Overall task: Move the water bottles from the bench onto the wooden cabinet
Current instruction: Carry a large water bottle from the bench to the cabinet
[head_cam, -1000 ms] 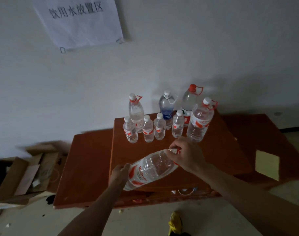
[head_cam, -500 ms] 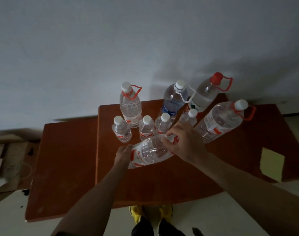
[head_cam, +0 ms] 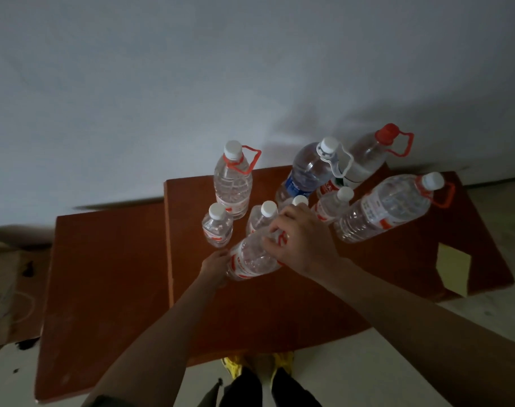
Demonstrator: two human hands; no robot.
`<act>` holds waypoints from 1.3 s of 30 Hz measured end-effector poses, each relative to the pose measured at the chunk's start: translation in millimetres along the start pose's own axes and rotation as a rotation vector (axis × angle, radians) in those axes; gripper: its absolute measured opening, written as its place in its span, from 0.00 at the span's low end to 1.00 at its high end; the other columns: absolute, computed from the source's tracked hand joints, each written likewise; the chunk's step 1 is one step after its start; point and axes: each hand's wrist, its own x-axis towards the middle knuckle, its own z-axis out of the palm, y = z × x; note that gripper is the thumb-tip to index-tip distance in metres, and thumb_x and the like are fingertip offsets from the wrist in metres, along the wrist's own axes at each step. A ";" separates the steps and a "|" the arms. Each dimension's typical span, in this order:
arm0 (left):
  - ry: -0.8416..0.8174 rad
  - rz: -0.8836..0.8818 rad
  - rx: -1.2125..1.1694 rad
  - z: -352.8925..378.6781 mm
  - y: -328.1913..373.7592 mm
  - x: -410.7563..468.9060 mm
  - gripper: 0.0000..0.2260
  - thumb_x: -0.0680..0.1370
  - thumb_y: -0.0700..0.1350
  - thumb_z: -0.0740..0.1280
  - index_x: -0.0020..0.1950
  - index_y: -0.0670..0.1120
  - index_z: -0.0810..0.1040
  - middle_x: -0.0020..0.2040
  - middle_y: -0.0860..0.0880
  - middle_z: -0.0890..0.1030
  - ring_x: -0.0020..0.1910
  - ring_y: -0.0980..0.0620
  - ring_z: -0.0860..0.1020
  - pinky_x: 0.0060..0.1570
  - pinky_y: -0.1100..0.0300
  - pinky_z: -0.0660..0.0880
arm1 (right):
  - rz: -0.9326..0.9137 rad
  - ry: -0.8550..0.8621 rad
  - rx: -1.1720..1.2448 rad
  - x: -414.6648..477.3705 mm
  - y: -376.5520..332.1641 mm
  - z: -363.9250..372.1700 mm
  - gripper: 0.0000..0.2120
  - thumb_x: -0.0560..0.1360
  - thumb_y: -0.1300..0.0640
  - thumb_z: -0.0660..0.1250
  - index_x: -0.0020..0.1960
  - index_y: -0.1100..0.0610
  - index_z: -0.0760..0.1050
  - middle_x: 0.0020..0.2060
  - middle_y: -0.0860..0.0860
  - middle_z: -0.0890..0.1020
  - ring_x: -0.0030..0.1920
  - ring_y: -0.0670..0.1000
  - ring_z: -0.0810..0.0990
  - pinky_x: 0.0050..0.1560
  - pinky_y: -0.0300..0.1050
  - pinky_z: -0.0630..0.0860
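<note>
Both hands hold a large clear water bottle (head_cam: 252, 258) with a red-and-white label, tilted over the red-brown wooden cabinet (head_cam: 250, 312). My left hand (head_cam: 216, 267) cups its base. My right hand (head_cam: 301, 240) grips its neck and hides the cap. Behind it stand several small white-capped bottles (head_cam: 217, 226) in a row. Further back are big bottles: one with a red handle (head_cam: 232, 183), a blue-labelled one (head_cam: 307, 171), a red-capped one (head_cam: 368, 157) and another with a red handle (head_cam: 388, 207) at the right.
A lower red-brown surface (head_cam: 103, 274) lies to the left and another (head_cam: 470, 230) to the right, with a yellow note (head_cam: 453, 268) on it. The white wall (head_cam: 191, 83) rises right behind the bottles. Cardboard (head_cam: 3, 289) lies on the floor at left.
The held bottle has moved forward over the cabinet towards the row of small bottles and tipped more upright. The view has come closer and looks down more steeply.
</note>
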 end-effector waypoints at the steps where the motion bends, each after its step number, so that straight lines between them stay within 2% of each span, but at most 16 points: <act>1: -0.019 0.003 0.043 -9.7 0.8 -8.2 0.10 0.79 0.42 0.63 0.60 0.45 0.77 0.41 0.52 0.76 0.38 0.54 0.75 0.44 0.56 0.76 | -0.011 -0.020 0.018 2.5 -9.1 0.6 0.15 0.71 0.44 0.66 0.44 0.56 0.79 0.42 0.50 0.77 0.46 0.50 0.73 0.40 0.44 0.73; 3: -0.012 0.017 0.126 -28.1 -5.4 -16.1 0.08 0.78 0.40 0.64 0.56 0.44 0.78 0.39 0.48 0.77 0.34 0.52 0.74 0.36 0.59 0.73 | -0.039 -0.053 0.056 7.2 -24.9 2.6 0.16 0.71 0.43 0.63 0.44 0.55 0.78 0.43 0.49 0.76 0.47 0.50 0.73 0.41 0.45 0.74; 5: 0.033 0.042 0.174 -49.2 -10.5 -27.5 0.07 0.78 0.39 0.65 0.54 0.42 0.78 0.39 0.44 0.78 0.33 0.49 0.73 0.34 0.60 0.70 | -0.086 -0.102 0.053 11.1 -40.0 4.4 0.13 0.71 0.45 0.65 0.46 0.55 0.76 0.45 0.49 0.76 0.49 0.50 0.72 0.42 0.45 0.74; 10: 0.111 0.053 0.188 -97.1 -23.5 -63.5 0.05 0.80 0.41 0.62 0.50 0.42 0.76 0.40 0.44 0.77 0.35 0.49 0.74 0.34 0.57 0.72 | -0.140 -0.235 -0.037 22.6 -61.2 0.4 0.16 0.71 0.47 0.69 0.55 0.53 0.73 0.55 0.50 0.77 0.54 0.50 0.72 0.45 0.45 0.74; 12: 0.160 0.076 0.219 -110.4 -29.7 -82.3 0.05 0.80 0.44 0.62 0.50 0.43 0.76 0.44 0.44 0.78 0.38 0.48 0.77 0.38 0.56 0.75 | -0.144 -0.288 -0.072 25.5 -63.4 -6.8 0.17 0.71 0.46 0.69 0.56 0.51 0.72 0.56 0.50 0.77 0.54 0.50 0.73 0.45 0.44 0.72; 14: 0.205 0.102 0.263 -120.1 -33.2 -99.1 0.05 0.80 0.44 0.62 0.50 0.45 0.76 0.47 0.43 0.80 0.41 0.47 0.78 0.41 0.55 0.77 | -0.158 -0.332 -0.124 27.6 -65.0 -13.6 0.21 0.71 0.42 0.68 0.60 0.51 0.71 0.58 0.52 0.76 0.56 0.53 0.73 0.48 0.48 0.73; 16: 0.257 0.125 0.284 -126.7 -39.0 -118.4 0.05 0.80 0.44 0.62 0.52 0.45 0.76 0.47 0.43 0.80 0.41 0.48 0.78 0.42 0.55 0.77 | -0.209 -0.292 -0.171 26.6 -71.6 -21.2 0.24 0.71 0.40 0.66 0.62 0.51 0.71 0.59 0.52 0.76 0.58 0.55 0.73 0.54 0.52 0.72; 19: 0.342 0.152 0.274 -130.6 -47.1 -151.4 0.07 0.79 0.44 0.64 0.56 0.45 0.76 0.48 0.46 0.80 0.43 0.49 0.80 0.42 0.56 0.78 | -0.321 -0.161 -0.109 25.9 -92.8 -29.2 0.19 0.72 0.43 0.66 0.58 0.53 0.75 0.55 0.51 0.77 0.57 0.54 0.74 0.57 0.53 0.70; 23: 0.567 0.175 0.205 -119.9 -85.5 -219.7 0.05 0.79 0.45 0.65 0.54 0.47 0.77 0.48 0.47 0.81 0.46 0.49 0.80 0.45 0.56 0.77 | -0.585 -0.188 -0.017 5.8 -144.2 -32.0 0.15 0.73 0.46 0.66 0.55 0.53 0.77 0.52 0.51 0.79 0.57 0.54 0.74 0.56 0.52 0.70; 27: 0.736 0.136 0.135 -114.4 -154.3 -289.7 0.08 0.77 0.43 0.67 0.55 0.42 0.79 0.45 0.42 0.82 0.45 0.43 0.81 0.48 0.52 0.77 | -0.798 -0.298 0.045 -41.7 -200.4 -19.4 0.15 0.74 0.47 0.65 0.57 0.53 0.76 0.54 0.52 0.78 0.57 0.54 0.74 0.56 0.51 0.70; 30: 0.877 0.040 0.051 -112.3 -227.2 -361.2 0.10 0.76 0.44 0.69 0.56 0.42 0.79 0.37 0.44 0.80 0.40 0.43 0.80 0.43 0.57 0.74 | -1.012 -0.412 0.056 -106.3 -254.9 -13.4 0.15 0.74 0.46 0.64 0.57 0.53 0.76 0.55 0.52 0.78 0.58 0.55 0.73 0.56 0.50 0.70; 33: 1.034 -0.028 -0.052 -104.1 -289.3 -428.3 0.11 0.76 0.43 0.68 0.57 0.40 0.79 0.34 0.47 0.77 0.40 0.43 0.80 0.41 0.58 0.71 | -1.223 -0.484 0.037 -167.4 -307.9 -11.5 0.17 0.74 0.46 0.64 0.59 0.52 0.76 0.57 0.53 0.78 0.59 0.55 0.73 0.57 0.50 0.70; 36: 1.169 -0.111 -0.149 -85.4 -350.2 -497.9 0.11 0.77 0.44 0.68 0.58 0.42 0.79 0.38 0.46 0.80 0.39 0.47 0.77 0.40 0.61 0.68 | -1.401 -0.523 0.041 -233.9 -359.4 -15.4 0.17 0.74 0.45 0.64 0.59 0.51 0.76 0.57 0.53 0.78 0.59 0.55 0.74 0.57 0.49 0.71; 39: 1.291 -0.208 -0.217 -63.0 -421.4 -570.2 0.11 0.77 0.47 0.67 0.58 0.46 0.80 0.43 0.45 0.83 0.43 0.46 0.80 0.40 0.62 0.70 | -1.576 -0.558 0.049 -317.8 -411.0 -22.1 0.17 0.74 0.45 0.65 0.59 0.51 0.76 0.56 0.53 0.78 0.58 0.55 0.75 0.58 0.49 0.70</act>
